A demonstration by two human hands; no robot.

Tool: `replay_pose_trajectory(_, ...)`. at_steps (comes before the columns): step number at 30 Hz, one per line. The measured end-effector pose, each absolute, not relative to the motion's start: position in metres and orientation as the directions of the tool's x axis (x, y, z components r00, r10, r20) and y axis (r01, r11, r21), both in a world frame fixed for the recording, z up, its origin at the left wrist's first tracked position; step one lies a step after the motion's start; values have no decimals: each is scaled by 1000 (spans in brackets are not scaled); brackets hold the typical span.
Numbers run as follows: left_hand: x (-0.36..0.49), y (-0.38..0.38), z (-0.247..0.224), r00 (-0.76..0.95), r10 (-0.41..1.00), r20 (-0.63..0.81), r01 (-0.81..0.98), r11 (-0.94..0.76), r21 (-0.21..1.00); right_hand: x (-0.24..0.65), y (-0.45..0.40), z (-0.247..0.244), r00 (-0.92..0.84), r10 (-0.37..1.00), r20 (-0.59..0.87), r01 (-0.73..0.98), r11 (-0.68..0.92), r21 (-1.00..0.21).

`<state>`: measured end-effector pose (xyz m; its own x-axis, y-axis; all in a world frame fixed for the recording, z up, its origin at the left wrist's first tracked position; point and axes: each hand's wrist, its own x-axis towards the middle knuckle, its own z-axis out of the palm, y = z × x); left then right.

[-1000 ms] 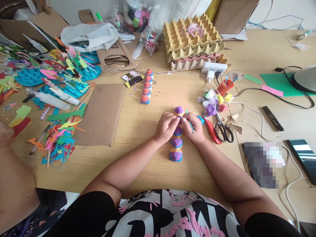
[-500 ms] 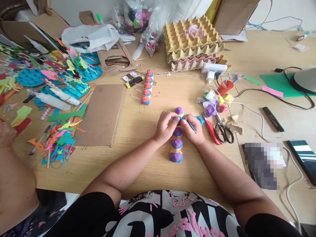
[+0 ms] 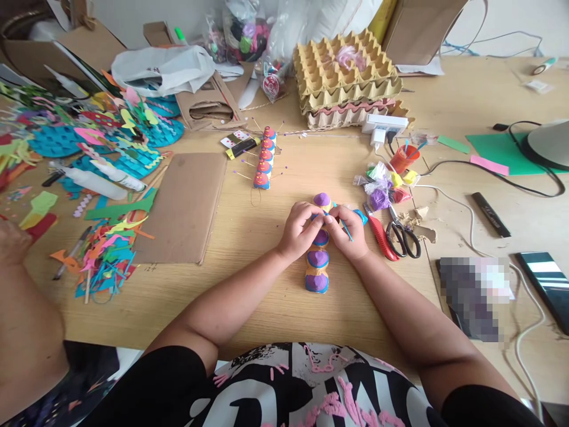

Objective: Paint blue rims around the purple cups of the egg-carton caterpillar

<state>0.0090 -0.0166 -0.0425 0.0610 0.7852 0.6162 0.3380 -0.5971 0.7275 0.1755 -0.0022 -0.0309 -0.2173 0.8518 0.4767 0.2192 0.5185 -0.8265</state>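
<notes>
At the near left edge of the worktop [image 3: 249, 302], a co-worker's arm [image 3: 26, 320] enters. Beyond it, at the far left, blue trays [image 3: 56, 140] carry coloured paper shapes. Two white bottles [image 3: 94, 182] lie on their sides just right of the trays. Nearer, paper scraps [image 3: 113, 252] form a loose pile beside a flat cardboard sheet [image 3: 186, 204]. To the right and farther back, a strip of red domes [image 3: 263, 155] bears thin sticks projecting from both sides.

At centre, the left hand [image 3: 301, 230] has thumb and index finger closed together; whether they grip anything cannot be determined. The purple strip [image 3: 317, 259], with blue-rimmed purple domes, lies lengthwise on the worktop, partly hidden by the hands. The right hand [image 3: 349, 231] is clamped on a thin blue strand [image 3: 347, 228], its free end pointing down and to the right. The fingertips of both hands meet above the strip.

At far centre-right stand stacked egg trays [image 3: 347, 74]. Nearer and to the right are wrapped clay pieces [image 3: 379, 198], a red-handled tool [image 3: 381, 237], black-handled scissors [image 3: 402, 237] and, behind them, a red cup [image 3: 403, 159]. A black phone [image 3: 544, 287] lies at the right edge.
</notes>
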Motion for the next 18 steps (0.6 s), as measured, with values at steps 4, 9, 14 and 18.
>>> replay_pose_trajectory(4, 9, -17, -39, 110, 732, 672, 333, -664, 670, 177, -1, -32, -259, 797, 546, 287, 603, -744)
replay_pose_trajectory(9, 10, -18, -39, 126, 720, 682, 319, -681, 659, 176, -3, -31, -277, 739, 614, 289, 674, -680)
replay_pose_trajectory(14, 11, -19, -39, 119, 729, 674, 354, -666, 657, 176, -4, -31, -191, 819, 540, 274, 573, -772)
replay_pose_trajectory(18, 11, -19, -38, 109, 726, 679, 353, -667, 656, 179, -2, -32, -219, 825, 520, 264, 563, -783)
